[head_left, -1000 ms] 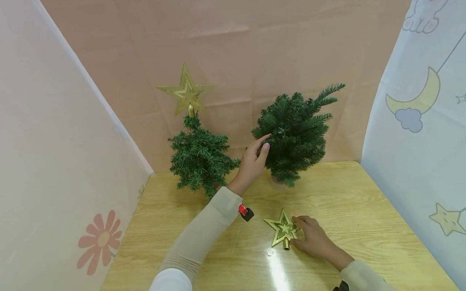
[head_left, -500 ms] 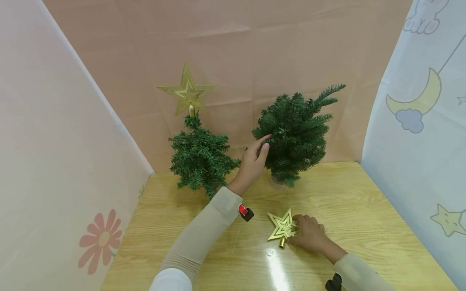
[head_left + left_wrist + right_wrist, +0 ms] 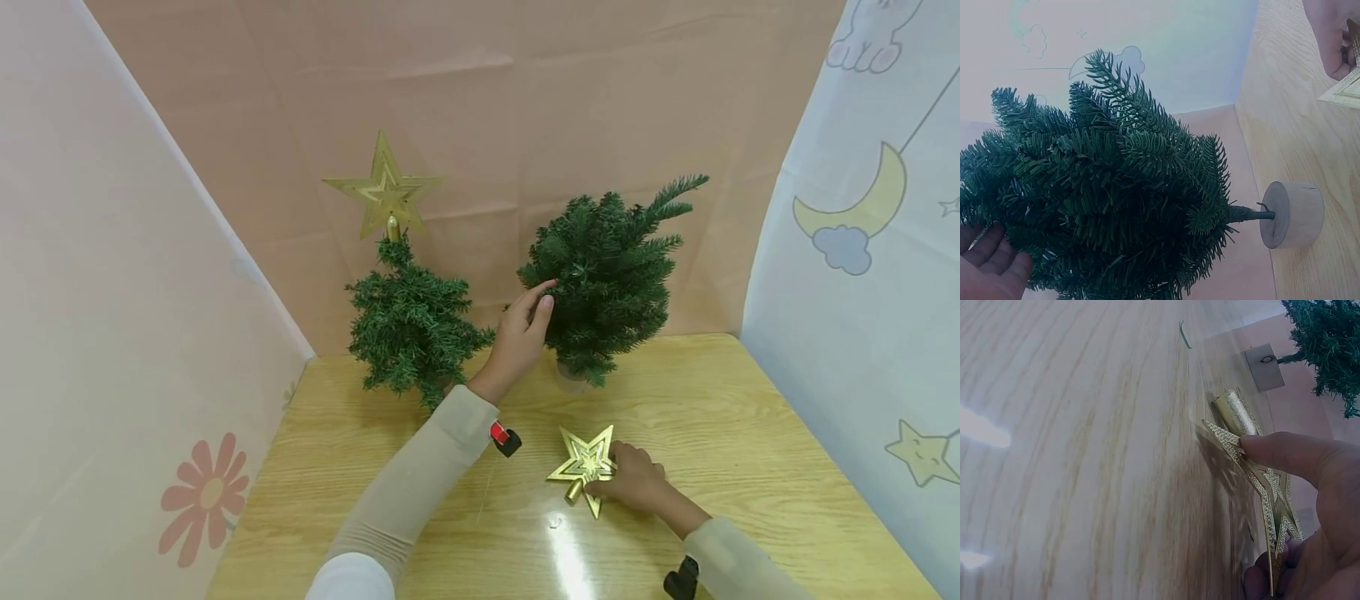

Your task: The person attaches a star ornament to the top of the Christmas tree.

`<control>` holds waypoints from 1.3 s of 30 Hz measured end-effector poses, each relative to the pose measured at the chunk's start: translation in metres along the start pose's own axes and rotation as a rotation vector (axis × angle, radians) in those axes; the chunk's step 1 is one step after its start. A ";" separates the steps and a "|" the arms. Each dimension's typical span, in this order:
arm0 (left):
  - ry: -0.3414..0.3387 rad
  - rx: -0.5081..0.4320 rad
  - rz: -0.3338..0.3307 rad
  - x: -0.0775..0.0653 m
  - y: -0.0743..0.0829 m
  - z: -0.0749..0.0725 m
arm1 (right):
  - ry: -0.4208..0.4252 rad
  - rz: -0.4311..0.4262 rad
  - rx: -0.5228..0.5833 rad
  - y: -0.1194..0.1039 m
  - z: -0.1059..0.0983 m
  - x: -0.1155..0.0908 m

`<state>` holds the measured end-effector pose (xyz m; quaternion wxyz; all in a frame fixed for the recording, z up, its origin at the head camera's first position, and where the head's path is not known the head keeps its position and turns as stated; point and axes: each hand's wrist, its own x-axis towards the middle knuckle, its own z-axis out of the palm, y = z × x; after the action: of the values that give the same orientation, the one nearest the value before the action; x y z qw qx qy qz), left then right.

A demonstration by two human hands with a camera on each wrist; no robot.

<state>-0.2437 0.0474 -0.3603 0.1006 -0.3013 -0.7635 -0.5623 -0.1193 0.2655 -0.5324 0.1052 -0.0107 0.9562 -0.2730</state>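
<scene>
Two small artificial Christmas trees stand at the back of the table. My left hand (image 3: 519, 337) grips branch tips on the left side of the right tree (image 3: 600, 275); its fingertips are partly hidden among the needles. In the left wrist view, this tree's trunk rises from a round wooden base (image 3: 1294, 214). My right hand (image 3: 637, 482) pinches a gold star tree topper (image 3: 587, 458) low over the table, thumb on its face. The topper's hollow stem (image 3: 1235, 412) points toward the front left. A like gold star (image 3: 386, 187) tops the left tree (image 3: 411, 325).
A wood-grain table (image 3: 720, 433) lies below, with a pink cloth wall (image 3: 480, 108) close behind the trees. Printed white sheets hang at the left (image 3: 112, 333) and right (image 3: 840, 333). A thin green needle (image 3: 1184, 335) lies on the tabletop.
My right hand has turned the star topper clockwise, so its stem now points to the front left. Its grip has shifted over the star's face. The left hand has stayed at the right tree.
</scene>
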 end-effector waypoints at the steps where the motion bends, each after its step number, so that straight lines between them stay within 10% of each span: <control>1: 0.000 -0.003 -0.001 0.000 0.000 0.000 | 0.001 -0.001 0.000 0.000 0.000 0.000; 39: 0.001 -0.030 -0.036 -0.003 -0.002 0.003 | -0.006 -0.044 0.408 0.014 -0.007 -0.002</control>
<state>-0.2418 0.0491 -0.3646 0.0862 -0.2886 -0.7604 -0.5754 -0.1178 0.2815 -0.5337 0.1018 -0.0110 0.8804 -0.4630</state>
